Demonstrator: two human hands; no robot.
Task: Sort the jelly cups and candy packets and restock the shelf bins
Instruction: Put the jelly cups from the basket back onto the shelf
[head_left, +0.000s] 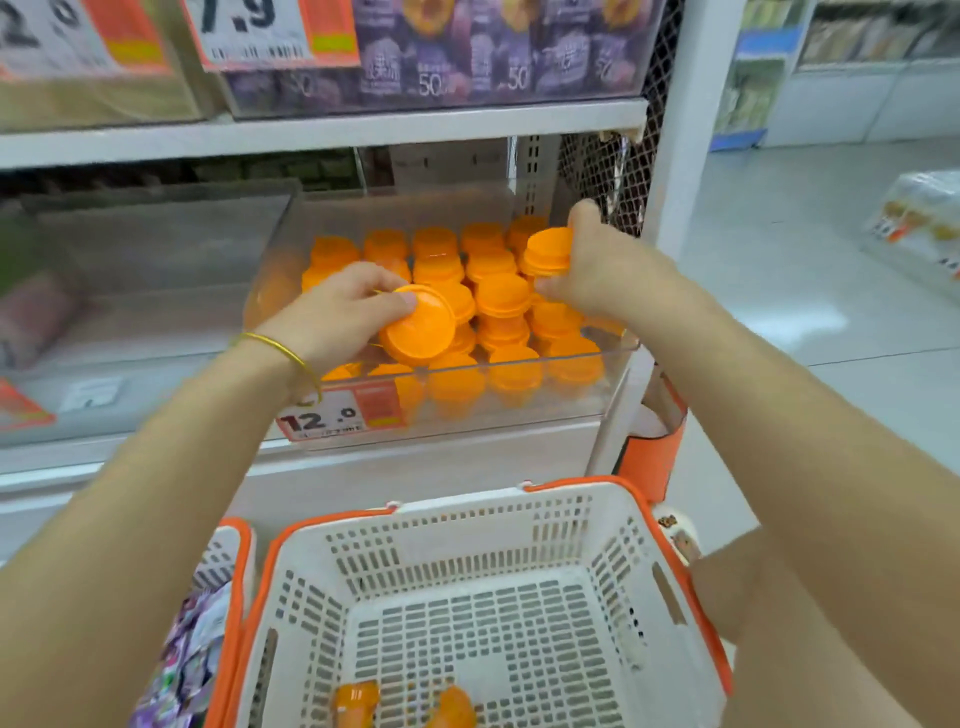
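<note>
A clear shelf bin holds several orange jelly cups in stacked rows. My left hand grips one orange jelly cup, tilted on its side, over the bin's front left. My right hand holds another orange jelly cup above the bin's back right corner. Below, a white basket with orange rim contains two orange jelly cups near its front edge. A second basket on the left holds purple candy packets.
A price tag reading 12.0 sits on the bin's front. The upper shelf carries a bin of purple packets. Another clear bin stands to the left. A white upright post and open aisle floor lie on the right.
</note>
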